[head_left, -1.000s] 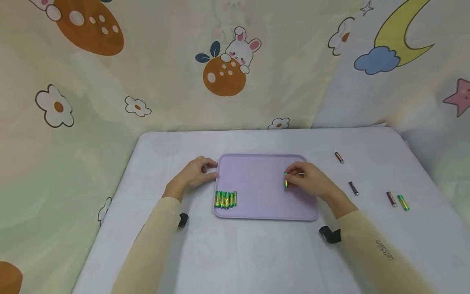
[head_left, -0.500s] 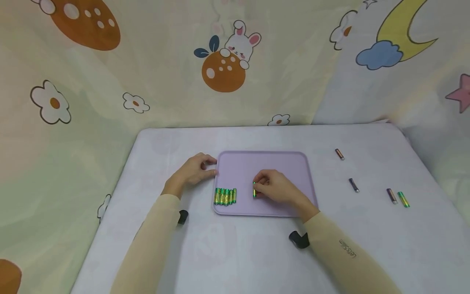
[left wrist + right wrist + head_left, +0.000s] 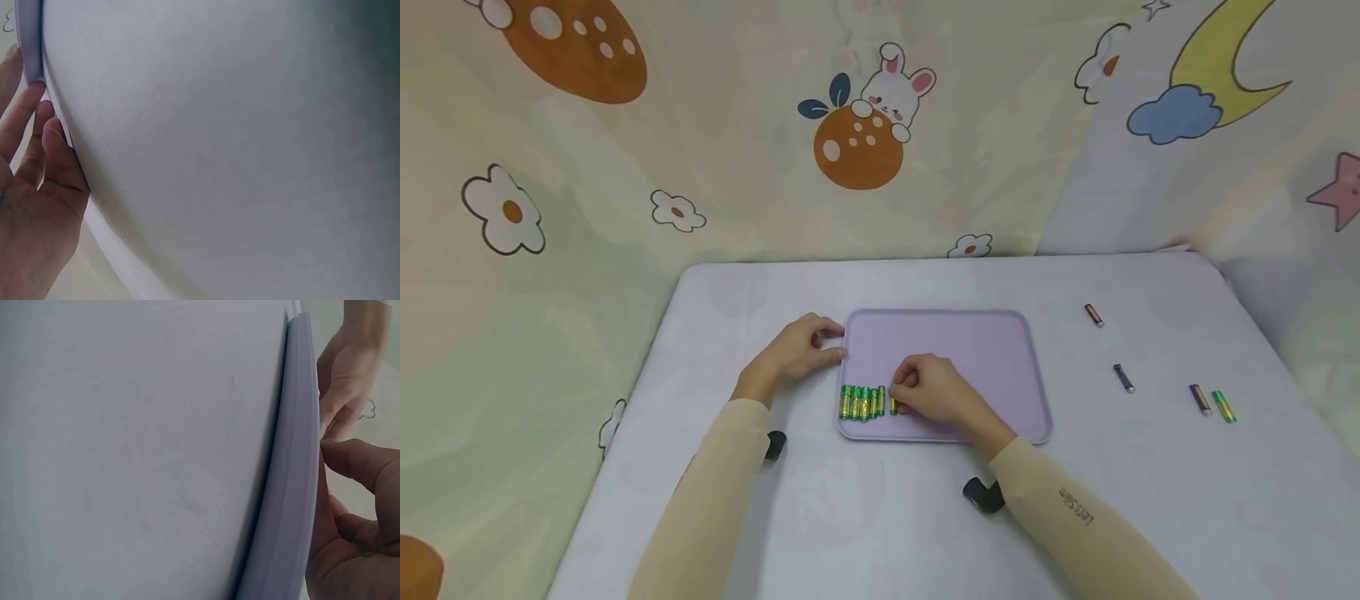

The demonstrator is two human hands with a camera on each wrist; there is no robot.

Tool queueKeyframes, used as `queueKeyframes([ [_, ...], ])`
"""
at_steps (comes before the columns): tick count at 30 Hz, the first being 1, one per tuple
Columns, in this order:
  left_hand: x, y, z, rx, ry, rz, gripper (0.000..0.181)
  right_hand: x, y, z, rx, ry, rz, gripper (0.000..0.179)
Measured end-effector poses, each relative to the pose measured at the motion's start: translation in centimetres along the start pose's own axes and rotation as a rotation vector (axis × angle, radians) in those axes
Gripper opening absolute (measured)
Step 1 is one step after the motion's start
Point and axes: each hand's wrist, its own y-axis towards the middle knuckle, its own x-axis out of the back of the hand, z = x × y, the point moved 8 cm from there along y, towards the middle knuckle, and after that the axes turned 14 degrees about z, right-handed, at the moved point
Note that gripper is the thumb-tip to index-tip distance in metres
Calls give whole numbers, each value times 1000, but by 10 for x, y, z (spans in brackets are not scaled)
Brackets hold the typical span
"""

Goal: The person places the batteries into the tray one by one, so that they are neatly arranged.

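Observation:
In the head view my right hand [image 3: 934, 388] pinches a green-and-gold battery [image 3: 893, 405] between thumb and fingers, upright to the view and low over the tray. Just left of it, several matching batteries [image 3: 862, 402] lie side by side in a row in the tray's front left corner. The shallow purple tray [image 3: 962, 333] lies on the white table. My left hand [image 3: 797, 346] rests its fingertips and thumb against the tray's left rim. In the left wrist view, fingers [image 3: 57, 147] touch that rim; the right wrist view hides the held battery behind the tray's edge.
On the table right of the tray lie a copper-and-dark battery [image 3: 1093, 315], a dark battery [image 3: 1123, 377], another copper-and-dark battery [image 3: 1200, 399] and a green battery [image 3: 1224, 406]. A printed cloth [image 3: 737, 125] hangs behind the table's far edge.
My right hand has carried the pinched battery leftward across the tray, from its right side to beside the row. The left hand has stayed at the left rim.

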Motion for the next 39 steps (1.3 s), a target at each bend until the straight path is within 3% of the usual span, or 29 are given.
queueKeyframes([
  [8,1,-1,-2,0,-3,-4,50,2,-3,-1,-24,-16,-23,18],
  [19,-2,3,-3,-9,-5,-2,52,31,-35,-25,-44,-34,-19,22],
  [29,-1,2,-2,22,-13,-4,53,45,-53,-30,74,-35,43,22],
  [39,-2,-1,-2,17,-4,-6,54,75,-78,-50,140,-23,-26,20],
])
